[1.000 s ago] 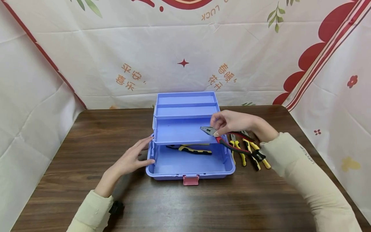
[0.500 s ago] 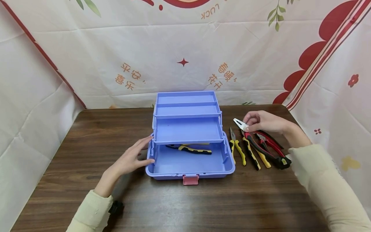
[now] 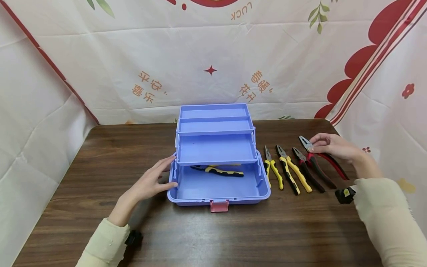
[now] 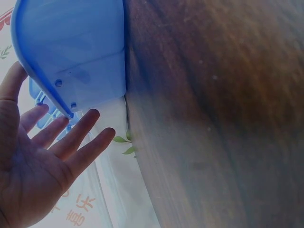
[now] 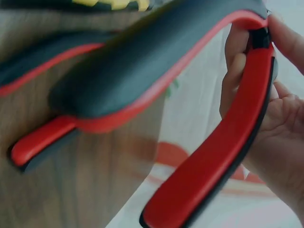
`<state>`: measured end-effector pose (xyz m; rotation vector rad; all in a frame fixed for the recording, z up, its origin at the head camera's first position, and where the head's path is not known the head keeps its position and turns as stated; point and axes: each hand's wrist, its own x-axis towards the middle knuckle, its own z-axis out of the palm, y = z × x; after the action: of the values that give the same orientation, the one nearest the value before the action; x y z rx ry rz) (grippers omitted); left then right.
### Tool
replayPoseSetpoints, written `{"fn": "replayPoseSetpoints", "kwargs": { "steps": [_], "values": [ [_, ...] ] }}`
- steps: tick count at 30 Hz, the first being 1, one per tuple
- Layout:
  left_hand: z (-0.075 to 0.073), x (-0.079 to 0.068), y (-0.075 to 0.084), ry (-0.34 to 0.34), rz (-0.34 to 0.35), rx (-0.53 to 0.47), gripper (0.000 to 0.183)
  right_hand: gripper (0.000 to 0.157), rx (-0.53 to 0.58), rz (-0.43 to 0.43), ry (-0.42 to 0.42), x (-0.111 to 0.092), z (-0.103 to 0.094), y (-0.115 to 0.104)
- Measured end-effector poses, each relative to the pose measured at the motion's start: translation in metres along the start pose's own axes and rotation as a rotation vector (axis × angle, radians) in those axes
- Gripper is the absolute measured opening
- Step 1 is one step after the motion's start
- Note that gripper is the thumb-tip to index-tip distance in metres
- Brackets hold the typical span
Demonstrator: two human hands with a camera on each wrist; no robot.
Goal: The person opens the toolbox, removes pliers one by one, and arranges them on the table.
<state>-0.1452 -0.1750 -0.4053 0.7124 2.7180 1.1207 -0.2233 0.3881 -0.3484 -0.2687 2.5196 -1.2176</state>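
My right hand (image 3: 333,146) pinches a pair of combination pliers (image 3: 305,142) just below its metal head, at the right of the table. Its red-and-black handles (image 5: 211,147) spread apart toward the right wrist camera. Beside it on the table lie similar red-and-black pliers (image 3: 301,157), partly overlapped by the held pair. My left hand (image 3: 151,183) rests with fingers extended against the left rim of a blue toolbox (image 3: 217,202), thumb at the front part of that rim. Inside the box bottom lie yellow-and-black pliers (image 3: 223,172), partly hidden under the tray.
Yellow-handled long-nose pliers (image 3: 277,174) and yellow-and-black pliers (image 3: 289,172) lie right of the box. The cantilever trays (image 3: 217,148) stand raised toward the back. A red latch (image 3: 219,206) hangs at the front. White printed cloth (image 3: 213,48) surrounds the wooden table (image 3: 213,241).
My right hand has carried the combination pliers from over the toolbox to the table's right side, past the other pliers, and lowered them. My left hand has stayed at the box rim.
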Motion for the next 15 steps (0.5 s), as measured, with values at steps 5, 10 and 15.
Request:
{"fn": "replayPoseSetpoints", "kwargs": {
  "steps": [5,10,15],
  "values": [
    [0.0,0.0,-0.001,0.005,0.01,0.004,0.08,0.032,-0.076,0.057,0.054,-0.006,-0.011,0.021],
    [0.0,0.001,-0.002,0.009,0.026,0.007,0.079,0.041,-0.126,0.137,0.06,-0.008,-0.018,0.037],
    [0.001,0.001,-0.001,0.01,0.034,0.006,0.079,0.048,-0.138,0.171,0.066,-0.007,-0.022,0.049]
  ]
}}
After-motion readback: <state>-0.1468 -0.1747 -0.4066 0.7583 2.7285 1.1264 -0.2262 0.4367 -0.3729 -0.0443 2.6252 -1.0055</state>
